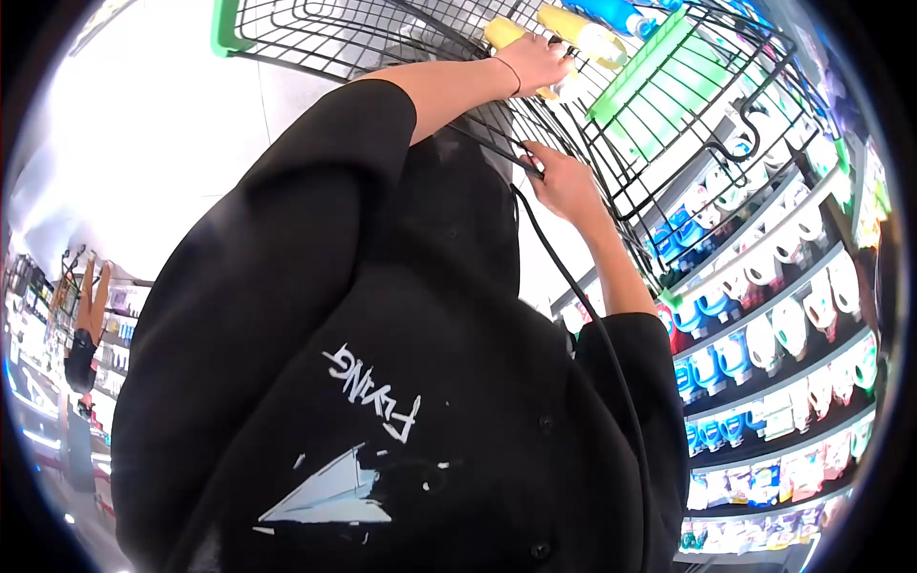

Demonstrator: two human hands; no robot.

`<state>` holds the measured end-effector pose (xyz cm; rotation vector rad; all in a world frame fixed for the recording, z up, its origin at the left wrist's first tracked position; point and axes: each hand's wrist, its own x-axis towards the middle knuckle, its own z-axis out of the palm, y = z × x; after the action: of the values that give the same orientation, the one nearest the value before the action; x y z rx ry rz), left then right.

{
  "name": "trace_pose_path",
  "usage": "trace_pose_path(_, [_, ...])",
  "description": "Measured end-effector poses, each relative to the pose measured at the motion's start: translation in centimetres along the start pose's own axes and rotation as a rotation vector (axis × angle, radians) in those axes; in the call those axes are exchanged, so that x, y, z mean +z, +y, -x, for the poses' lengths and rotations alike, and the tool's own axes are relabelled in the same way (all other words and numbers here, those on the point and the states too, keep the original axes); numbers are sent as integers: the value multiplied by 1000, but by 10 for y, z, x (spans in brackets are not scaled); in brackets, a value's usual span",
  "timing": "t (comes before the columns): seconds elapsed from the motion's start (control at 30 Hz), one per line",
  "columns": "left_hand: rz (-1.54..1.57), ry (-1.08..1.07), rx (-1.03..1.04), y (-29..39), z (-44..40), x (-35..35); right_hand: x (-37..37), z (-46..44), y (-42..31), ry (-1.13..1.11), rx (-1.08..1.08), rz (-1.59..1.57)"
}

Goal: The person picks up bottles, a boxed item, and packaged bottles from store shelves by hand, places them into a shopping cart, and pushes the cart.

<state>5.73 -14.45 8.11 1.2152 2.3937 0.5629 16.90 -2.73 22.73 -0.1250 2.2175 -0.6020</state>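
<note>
While a yellow bottle (500,33) in the wire cart (225,29) is touched by half-curled fingers of the left hand (531,67), whether gripped cannot be told, a black bar (492,147) is clasped by the right hand's (567,187) closed fingers.

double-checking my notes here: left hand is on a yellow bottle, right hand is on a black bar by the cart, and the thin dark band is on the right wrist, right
Not quite: the head view shows the thin dark band on the left wrist. The left hand is on a yellow bottle, and the right hand is on a black bar by the cart.
</note>
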Motion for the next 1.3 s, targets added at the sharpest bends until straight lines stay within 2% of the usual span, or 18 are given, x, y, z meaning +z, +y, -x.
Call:
trace_pose_path(0.1, [-58, 69, 37, 1, -9, 19, 3, 1, 5, 41, -60, -30])
trace_pose_path(0.3, [-112, 175, 3, 6, -24, 52, 3, 0, 5, -40, -25, -29])
trace_pose_path(0.53, [-8, 28, -74, 9, -39, 62, 1, -1, 10, -58, -46, -77])
trace_pose_path(0.7, [97, 29, -129, 11, -48, 74, 3, -3, 15, -57, -55, -127])
trace_pose_path(1.0, [100, 75, -127, 14, -55, 85, 2, -4, 13, -71, -54, -128])
trace_pose_path(1.3, [75, 19, -102, 24, -63, 86, 5, -4, 15, -54, -73, -120])
